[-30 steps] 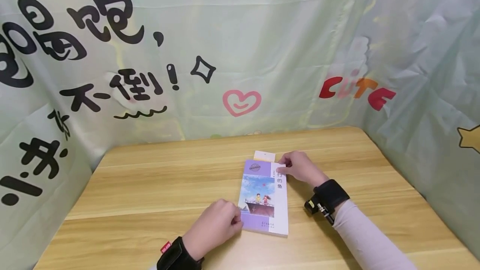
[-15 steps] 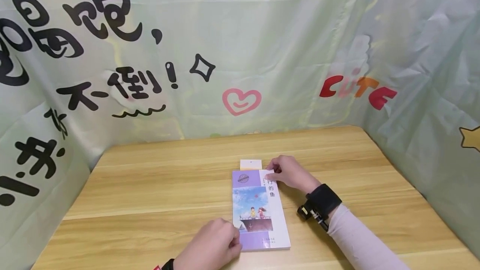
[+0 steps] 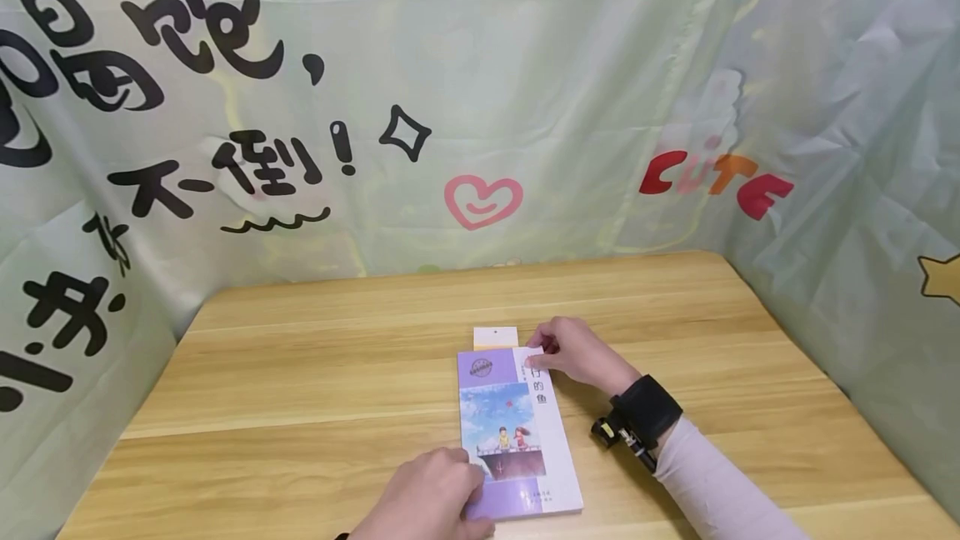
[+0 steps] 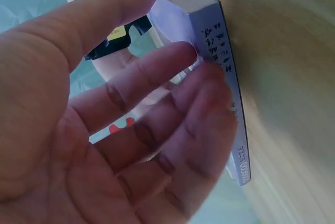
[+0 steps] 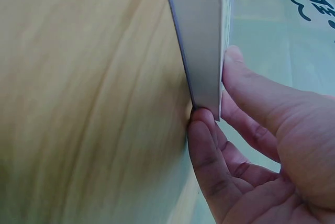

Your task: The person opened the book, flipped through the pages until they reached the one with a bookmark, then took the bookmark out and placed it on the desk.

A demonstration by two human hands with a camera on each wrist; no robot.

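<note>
A paperback book (image 3: pixel 501 427) with a purple and white cover lies on the wooden table, its picture facing up. Out of its far end sticks a white card (image 3: pixel 496 337). My right hand (image 3: pixel 583 353) pinches the far right corner; the right wrist view has the thumb (image 5: pixel 246 85) on the cover and fingertips at the underside. At the near left corner is my left hand (image 3: pixel 427 494). In the left wrist view its loosely bent fingers (image 4: pixel 157 124) are by the printed spine (image 4: pixel 220 62), with the thumb held apart from them. Whether those fingertips press the spine, I cannot tell.
The wooden table (image 3: pixel 300 373) extends around the book on all sides. Behind it and along both sides hangs a pale green printed cloth (image 3: pixel 570 107). A black strap with a small camera (image 3: pixel 637 415) sits on the right wrist.
The book and both hands have moved nearer and slightly left in the head view, which has also shifted a little. The left hand's fingers have loosened from the book's near left corner.
</note>
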